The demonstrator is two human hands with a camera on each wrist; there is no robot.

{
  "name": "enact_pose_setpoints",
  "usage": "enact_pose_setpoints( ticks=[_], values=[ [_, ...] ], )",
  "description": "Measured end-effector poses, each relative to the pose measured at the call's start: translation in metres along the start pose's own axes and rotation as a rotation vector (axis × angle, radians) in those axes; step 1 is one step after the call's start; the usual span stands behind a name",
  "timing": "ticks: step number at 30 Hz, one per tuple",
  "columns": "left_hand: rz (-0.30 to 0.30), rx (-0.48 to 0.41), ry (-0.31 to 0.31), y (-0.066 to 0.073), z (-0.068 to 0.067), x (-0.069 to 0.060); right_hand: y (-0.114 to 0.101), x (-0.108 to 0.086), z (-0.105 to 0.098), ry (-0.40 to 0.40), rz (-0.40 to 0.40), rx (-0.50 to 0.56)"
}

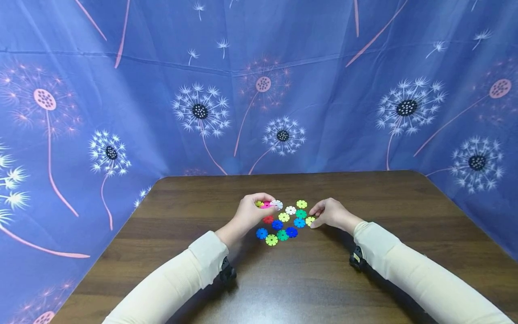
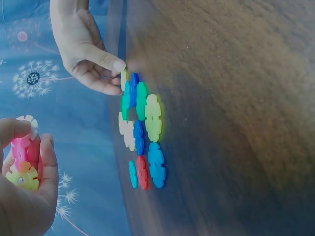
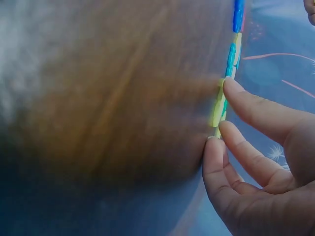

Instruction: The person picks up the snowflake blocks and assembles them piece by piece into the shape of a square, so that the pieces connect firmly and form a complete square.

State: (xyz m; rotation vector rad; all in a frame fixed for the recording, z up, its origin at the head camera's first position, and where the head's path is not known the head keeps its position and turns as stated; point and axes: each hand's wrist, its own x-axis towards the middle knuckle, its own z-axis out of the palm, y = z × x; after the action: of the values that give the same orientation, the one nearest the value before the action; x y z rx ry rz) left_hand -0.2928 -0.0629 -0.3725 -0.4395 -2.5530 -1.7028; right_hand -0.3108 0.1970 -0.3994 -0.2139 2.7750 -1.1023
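Note:
My left hand [image 1: 252, 211] grips a joined set of notched plastic discs, raised above the table. In the left wrist view, its white disc [image 2: 30, 123], pink disc [image 2: 20, 150] and yellow disc [image 2: 24, 178] sit between the thumb and fingers. At the right side of the loose discs, my right hand [image 1: 332, 213] pinches a yellow notched disc [image 1: 310, 221] by its edges, thumb on one side and fingertips on the other. Between the hands lie several loose discs, among them a white disc [image 1: 290, 210], a green disc [image 1: 301, 214], a red disc [image 1: 268, 219] and a dark blue disc [image 1: 292, 232].
The discs lie flat on a brown wooden table [image 1: 194, 193]. Behind it and at its sides hangs a blue cloth [image 1: 323, 90] with a dandelion print. Nearest the person are a yellow-green disc [image 1: 271, 240] and a blue disc [image 1: 261, 233].

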Motion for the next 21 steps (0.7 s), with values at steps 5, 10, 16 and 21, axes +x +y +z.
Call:
enact_pose_setpoints(
  ticks=[5,10,16,21],
  values=[
    [-0.037,-0.022,-0.017,-0.003,0.0015,-0.0017,0.0013,-0.0061,0.0064,-0.017,-0.006,0.021],
    [-0.013,-0.01,-0.006,-0.0034,0.0024,-0.0015,0.003,-0.007,0.0067,-0.02,-0.036,0.01],
    [-0.025,-0.004,0.0,-0.0027,-0.0002,0.0014,0.0009,-0.0031,0.0034,-0.024,-0.086,-0.019],
    [-0.034,0.027,0.004,0.0013,-0.0022,0.0045,-0.0047,-0.0011,-0.0009,-0.034,-0.077,-0.023]
  ],
)
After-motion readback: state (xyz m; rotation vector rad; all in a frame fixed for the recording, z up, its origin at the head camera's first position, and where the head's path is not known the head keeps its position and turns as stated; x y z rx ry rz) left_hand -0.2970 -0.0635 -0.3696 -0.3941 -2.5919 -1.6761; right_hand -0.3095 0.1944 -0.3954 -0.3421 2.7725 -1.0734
